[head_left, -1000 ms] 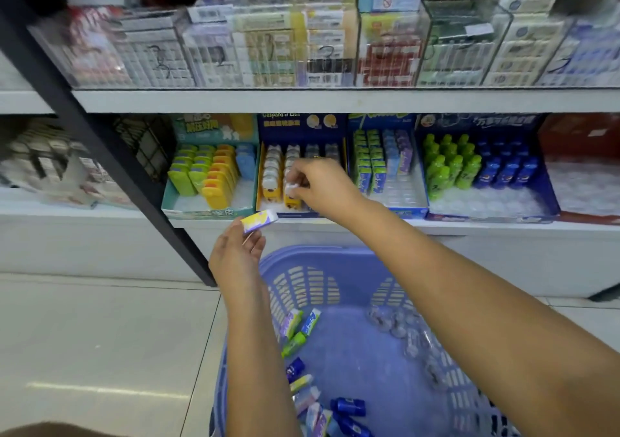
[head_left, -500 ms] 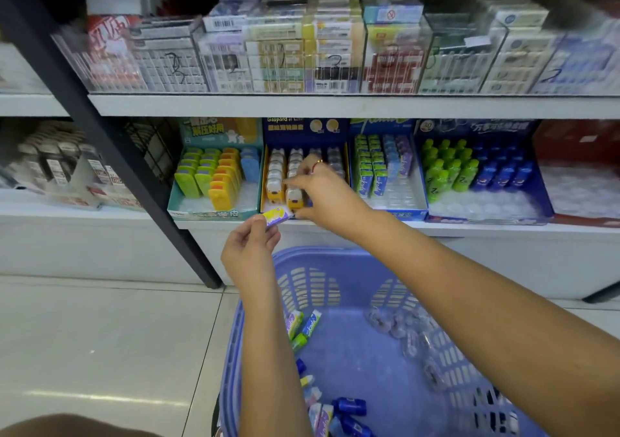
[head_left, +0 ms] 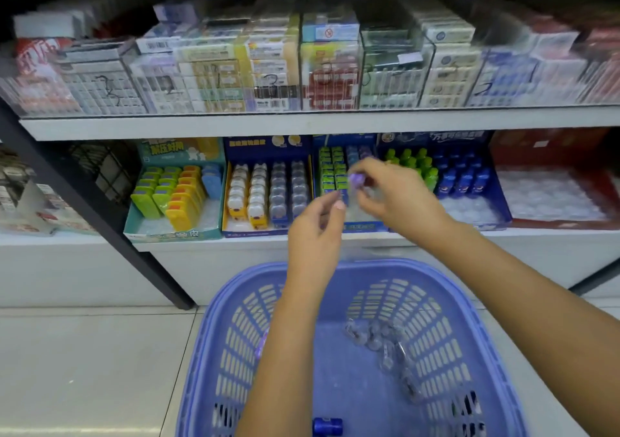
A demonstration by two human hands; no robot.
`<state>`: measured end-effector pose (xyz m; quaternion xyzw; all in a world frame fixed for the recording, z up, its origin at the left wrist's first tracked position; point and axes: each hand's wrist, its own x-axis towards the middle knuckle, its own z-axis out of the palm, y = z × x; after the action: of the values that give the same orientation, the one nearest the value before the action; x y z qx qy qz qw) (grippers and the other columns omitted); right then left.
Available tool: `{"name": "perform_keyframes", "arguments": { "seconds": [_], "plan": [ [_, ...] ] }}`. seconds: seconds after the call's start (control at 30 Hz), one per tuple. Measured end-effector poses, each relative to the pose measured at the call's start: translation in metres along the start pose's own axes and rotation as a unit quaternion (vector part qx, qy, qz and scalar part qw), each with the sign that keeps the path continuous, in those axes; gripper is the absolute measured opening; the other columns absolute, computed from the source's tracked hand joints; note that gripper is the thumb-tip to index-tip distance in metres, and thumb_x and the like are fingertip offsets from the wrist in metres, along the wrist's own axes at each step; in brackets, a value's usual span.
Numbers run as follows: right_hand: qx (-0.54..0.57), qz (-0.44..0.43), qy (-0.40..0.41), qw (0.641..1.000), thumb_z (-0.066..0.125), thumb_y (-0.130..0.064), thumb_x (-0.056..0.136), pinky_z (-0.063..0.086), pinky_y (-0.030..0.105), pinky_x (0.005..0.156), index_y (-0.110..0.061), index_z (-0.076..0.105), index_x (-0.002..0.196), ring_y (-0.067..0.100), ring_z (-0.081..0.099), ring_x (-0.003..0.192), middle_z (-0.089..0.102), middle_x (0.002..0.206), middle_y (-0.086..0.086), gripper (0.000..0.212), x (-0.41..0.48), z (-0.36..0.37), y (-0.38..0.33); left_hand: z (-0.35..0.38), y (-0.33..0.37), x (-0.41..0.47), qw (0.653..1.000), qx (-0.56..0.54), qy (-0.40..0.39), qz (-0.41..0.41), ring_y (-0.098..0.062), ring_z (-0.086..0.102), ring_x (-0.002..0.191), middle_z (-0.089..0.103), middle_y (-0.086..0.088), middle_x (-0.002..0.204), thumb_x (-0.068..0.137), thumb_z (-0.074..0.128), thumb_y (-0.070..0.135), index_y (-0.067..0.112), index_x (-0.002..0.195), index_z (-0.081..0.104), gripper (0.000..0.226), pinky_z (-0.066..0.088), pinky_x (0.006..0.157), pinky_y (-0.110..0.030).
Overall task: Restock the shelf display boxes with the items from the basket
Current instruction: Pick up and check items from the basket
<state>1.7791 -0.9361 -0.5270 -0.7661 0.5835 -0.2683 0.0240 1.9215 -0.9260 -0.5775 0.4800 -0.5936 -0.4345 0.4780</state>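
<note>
My right hand pinches a small purple pack in front of the display box of green, blue and purple packs on the lower shelf. Just below and left of it, my left hand is raised with relaxed fingers, and I see nothing in it; the image is blurred there. Beneath both arms stands the purple plastic basket. It holds several clear packs, a blue item and a purple pack partly hidden by my left forearm.
Left of the green packs stand a box of yellow-and-white and grey items and a teal box of green, yellow and blue cases. To the right are a box of green and blue bottles and a red box. A black post slants at left.
My right hand left the yellow-and-white box and moved right to the green-pack box. The purple pack went from my left hand to my right. My left hand rose and moved right.
</note>
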Motion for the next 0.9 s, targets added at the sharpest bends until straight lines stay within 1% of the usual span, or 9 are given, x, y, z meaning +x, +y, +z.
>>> {"name": "perform_keyframes", "arguments": {
  "seconds": [0.03,0.1,0.2,0.3,0.43,0.53,0.67,0.8,0.9],
  "plan": [
    [0.027,0.042,0.024,0.998,0.061,-0.012,0.086,0.050,0.037,0.081,-0.010,0.060,0.113,0.027,0.064,0.089,0.068,0.098,0.010,0.027,0.005,-0.004,0.011,0.005,-0.004,0.003,0.996,0.077,-0.034,0.021,-0.003,0.057,0.113,0.063,0.009,0.120,0.096,0.052,0.029,0.021,0.127,0.058,0.033,0.042,0.091,-0.014],
    [0.039,0.088,0.037,0.995,0.060,-0.009,0.088,0.047,0.031,0.086,-0.006,0.062,0.116,0.027,0.064,0.093,0.068,0.104,0.013,0.028,0.015,-0.007,0.031,0.014,-0.014,0.007,0.964,0.240,-0.099,0.060,-0.013,0.040,0.132,0.048,0.000,0.141,0.096,0.051,0.028,0.014,0.139,0.045,0.045,0.032,0.106,-0.021],
    [0.017,0.098,0.024,0.995,0.058,-0.010,0.090,0.044,0.033,0.088,-0.004,0.063,0.116,0.031,0.059,0.101,0.066,0.109,0.016,0.027,0.023,0.002,0.052,0.020,-0.028,0.006,0.923,0.348,-0.145,0.077,-0.018,0.023,0.141,0.033,-0.004,0.151,0.094,0.053,0.022,0.010,0.145,0.035,0.055,0.018,0.116,-0.025],
    [0.018,0.129,0.007,0.991,0.061,-0.013,0.089,0.048,0.032,0.083,-0.007,0.061,0.114,0.029,0.061,0.097,0.067,0.105,0.012,0.026,0.029,0.015,0.065,0.021,-0.036,0.004,0.921,0.356,-0.126,0.099,-0.016,0.023,0.139,0.032,-0.002,0.149,0.093,0.054,0.019,0.010,0.145,0.033,0.057,0.016,0.115,-0.022],
    [0.027,0.143,0.004,0.989,0.065,-0.014,0.086,0.042,0.026,0.073,-0.006,0.063,0.106,0.026,0.063,0.093,0.069,0.101,0.010,0.022,0.040,0.022,0.079,0.021,-0.039,0.007,0.919,0.359,-0.125,0.105,-0.013,0.022,0.139,0.032,0.001,0.150,0.094,0.053,0.020,0.013,0.146,0.032,0.057,0.015,0.113,-0.019],
    [0.044,0.146,0.010,0.988,0.067,-0.011,0.084,0.044,0.025,0.077,-0.004,0.064,0.103,0.025,0.063,0.093,0.069,0.100,0.011,0.021,0.046,0.020,0.085,0.020,-0.039,0.006,0.920,0.355,-0.129,0.107,-0.012,0.022,0.139,0.031,0.002,0.150,0.094,0.053,0.021,0.013,0.147,0.032,0.057,0.014,0.113,-0.017],
    [0.055,0.146,-0.019,0.988,0.069,-0.010,0.083,0.042,0.018,0.077,-0.005,0.065,0.101,0.019,0.062,0.091,0.069,0.098,0.009,0.019,0.052,0.019,0.086,0.020,-0.039,0.007,0.919,0.355,-0.128,0.115,-0.010,0.021,0.140,0.030,0.003,0.151,0.094,0.053,0.021,0.014,0.147,0.031,0.057,0.011,0.110,-0.013],
    [0.061,0.153,-0.011,0.986,0.071,-0.013,0.081,0.043,0.019,0.077,-0.007,0.067,0.100,0.018,0.063,0.090,0.069,0.096,0.008,0.020,0.053,0.020,0.087,0.019,-0.039,0.007,0.919,0.353,-0.131,0.115,-0.010,0.021,0.140,0.030,0.003,0.151,0.094,0.053,0.022,0.014,0.147,0.031,0.058,0.010,0.110,-0.012],
    [0.046,0.150,-0.022,0.987,0.072,-0.015,0.081,0.037,0.015,0.072,-0.007,0.069,0.099,0.020,0.063,0.094,0.070,0.100,0.008,0.019,0.053,0.020,0.088,0.019,-0.040,0.007,0.919,0.352,-0.132,0.119,-0.010,0.020,0.140,0.029,0.004,0.151,0.094,0.053,0.022,0.014,0.147,0.030,0.058,0.009,0.109,-0.011]
  ]
}}
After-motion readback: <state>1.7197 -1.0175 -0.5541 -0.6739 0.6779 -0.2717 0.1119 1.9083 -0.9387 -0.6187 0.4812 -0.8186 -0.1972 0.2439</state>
